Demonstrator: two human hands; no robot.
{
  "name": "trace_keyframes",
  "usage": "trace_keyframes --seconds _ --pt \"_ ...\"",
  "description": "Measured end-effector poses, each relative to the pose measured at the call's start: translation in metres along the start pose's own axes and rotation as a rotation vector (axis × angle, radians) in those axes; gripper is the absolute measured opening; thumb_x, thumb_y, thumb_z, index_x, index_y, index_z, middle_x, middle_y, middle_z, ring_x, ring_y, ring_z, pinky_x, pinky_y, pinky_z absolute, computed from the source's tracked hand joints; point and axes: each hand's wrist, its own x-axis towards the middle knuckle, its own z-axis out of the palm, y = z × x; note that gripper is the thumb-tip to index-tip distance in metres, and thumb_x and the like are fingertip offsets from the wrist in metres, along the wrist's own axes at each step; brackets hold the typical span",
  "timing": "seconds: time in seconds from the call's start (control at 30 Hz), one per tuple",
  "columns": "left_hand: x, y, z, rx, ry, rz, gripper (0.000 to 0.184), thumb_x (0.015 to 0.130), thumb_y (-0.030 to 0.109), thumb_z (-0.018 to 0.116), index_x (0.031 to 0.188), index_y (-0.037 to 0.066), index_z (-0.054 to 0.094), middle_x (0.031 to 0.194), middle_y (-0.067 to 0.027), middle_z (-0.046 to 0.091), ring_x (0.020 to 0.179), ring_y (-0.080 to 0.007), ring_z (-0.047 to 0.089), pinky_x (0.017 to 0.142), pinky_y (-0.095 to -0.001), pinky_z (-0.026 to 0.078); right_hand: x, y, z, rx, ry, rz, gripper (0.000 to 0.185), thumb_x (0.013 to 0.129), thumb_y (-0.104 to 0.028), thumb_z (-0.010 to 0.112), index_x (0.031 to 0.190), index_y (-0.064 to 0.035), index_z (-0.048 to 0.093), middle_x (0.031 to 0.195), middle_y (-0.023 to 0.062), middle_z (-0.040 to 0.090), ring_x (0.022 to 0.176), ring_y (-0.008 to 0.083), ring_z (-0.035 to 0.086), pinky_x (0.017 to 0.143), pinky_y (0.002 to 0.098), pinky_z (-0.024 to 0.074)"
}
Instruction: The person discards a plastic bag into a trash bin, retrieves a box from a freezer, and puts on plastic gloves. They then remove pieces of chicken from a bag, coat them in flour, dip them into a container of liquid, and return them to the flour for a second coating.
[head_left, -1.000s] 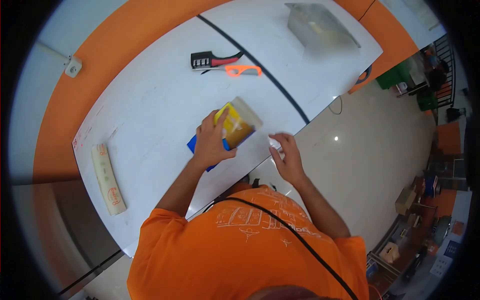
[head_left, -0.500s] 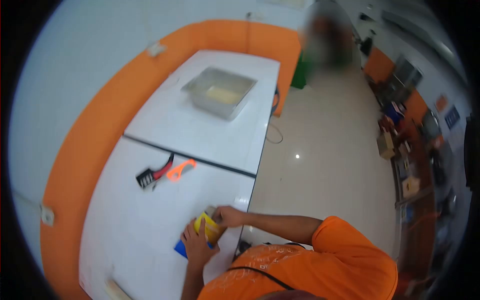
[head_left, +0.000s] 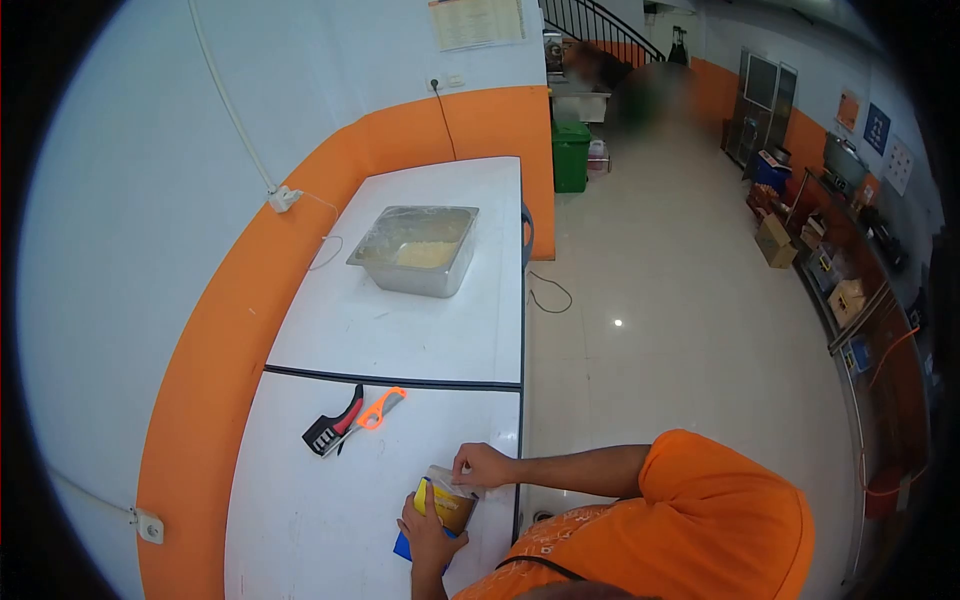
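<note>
My left hand (head_left: 431,537) is wrapped round a yellow and blue packet (head_left: 452,508) near the table's front edge. Its clear upper end (head_left: 440,476) points away from me. My right hand (head_left: 485,467) has its fingers pinched together at that clear end. Farther up the table lie a black and red knife sharpener (head_left: 330,427) and an orange-handled tool (head_left: 381,408), side by side.
A metal pan (head_left: 413,250) with pale yellow contents stands on the far white table (head_left: 400,341), beyond a dark seam. A green bin (head_left: 571,157) and a blurred person stand farther off. Shelves (head_left: 850,300) with boxes line the right side.
The view has swung up and round towards the far table and room. My right hand has moved from beside the packet onto its clear end. My left hand still holds the packet.
</note>
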Motion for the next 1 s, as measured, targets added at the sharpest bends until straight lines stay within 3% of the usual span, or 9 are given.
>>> trace_keyframes --seconds 0.17,0.3,0.47,0.53,0.6,0.67,0.77,0.9,1.0 --pt "0.002 -0.005 -0.004 0.008 -0.09 -0.055 0.118 0.05 0.029 0.084 0.146 0.018 0.016 0.138 -0.0249 0.022 0.131 -0.0406 0.021 0.103 -0.0633 0.017 -0.001 -0.01 -0.008 0.257 0.136 0.294 0.013 0.079 -0.013 0.064 0.081 -0.0015 0.059 0.073 0.0086 0.063 0.072 0.0163 0.06 0.065 0.0297 0.0481" --pt "0.006 -0.03 -0.005 0.103 -0.179 -0.201 0.124 0.048 0.027 0.087 0.147 0.017 0.012 0.142 -0.0287 0.015 0.133 -0.0432 0.016 0.105 -0.0637 0.015 0.002 0.003 -0.011 0.538 0.52 0.177 0.009 0.085 -0.004 0.057 0.094 -0.002 0.055 0.084 0.0042 0.06 0.071 0.0106 0.056 0.063 0.0256 0.0482" --pt "0.014 -0.033 -0.027 0.073 -0.155 -0.296 0.122 0.052 0.028 0.087 0.146 0.012 0.012 0.146 -0.0317 0.006 0.136 -0.0449 0.011 0.106 -0.0604 0.017 -0.013 -0.027 -0.055 0.663 0.596 0.277 0.015 0.089 -0.008 0.059 0.101 -0.001 0.055 0.083 0.0025 0.056 0.073 0.006 0.053 0.061 0.0221 0.0464" --pt "0.025 -0.031 -0.02 -0.262 0.076 0.034 0.115 0.058 0.024 0.085 0.145 0.009 0.011 0.146 -0.0307 0.01 0.136 -0.0447 0.014 0.109 -0.0531 0.019 -0.028 -0.046 -0.07 0.56 0.361 0.336 0.014 0.091 -0.01 0.058 0.101 -0.0009 0.057 0.078 0.0009 0.056 0.071 0.0058 0.053 0.06 0.0214 0.0455" --pt "0.033 0.003 -0.017 -0.276 0.104 0.12 0.101 0.067 0.013 0.079 0.144 0.006 0.015 0.145 -0.0268 0.019 0.134 -0.0398 0.023 0.107 -0.0462 0.027 -0.046 -0.054 -0.071 0.626 0.307 0.332 0.015 0.092 -0.012 0.057 0.101 -0.0012 0.058 0.077 0.0004 0.056 0.07 0.0056 0.052 0.059 0.021 0.0446" --pt "0.041 0.034 -0.004 -1.105 -0.165 0.173 0.088 0.073 0.004 0.073 0.143 0.005 0.019 0.14 -0.021 0.03 0.127 -0.0318 0.036 0.1 -0.042 0.038 -0.063 -0.062 -0.071 0.699 0.261 0.326 0.015 0.093 -0.013 0.056 0.102 -0.0016 0.059 0.076 -0.0002 0.056 0.069 0.0054 0.052 0.058 0.0205 0.0437" --pt "0.043 0.077 0.016 -1.367 -0.273 0.154 0.064 0.077 -0.005 0.062 0.135 0.003 0.035 0.122 -0.0128 0.052 0.11 -0.02 0.053 0.087 -0.0324 0.048 -0.091 -0.063 -0.079 0.658 0.339 0.334 0.017 0.093 -0.017 0.055 0.1 -0.0015 0.059 0.073 -0.0009 0.056 0.061 0.0052 0.049 0.051 0.0213 0.042" --pt "0.054 0.099 0.051 -1.34 -0.187 0.168 0.023 0.084 0.0 0.059 0.106 0.0 0.056 0.098 -0.0059 0.063 0.088 -0.0162 0.062 0.076 -0.03 0.052 -0.133 -0.058 -0.099 0.587 0.517 0.387 0.017 0.092 -0.018 0.058 0.099 -0.0034 0.057 0.068 -0.0019 0.054 0.053 0.004 0.045 0.045 0.0213 0.0392" --pt "0.06 0.106 0.063 -1.411 -0.274 -0.007 0.019 0.087 0.007 0.058 0.105 0.001 0.055 0.097 -0.0051 0.062 0.085 -0.0154 0.061 0.073 -0.0284 0.052 -0.165 -0.07 -0.116 0.547 0.606 0.524 0.02 0.09 -0.02 0.062 0.101 -0.004 0.055 0.064 -0.0026 0.051 0.048 0.0038 0.042 0.042 0.0216 0.0366"
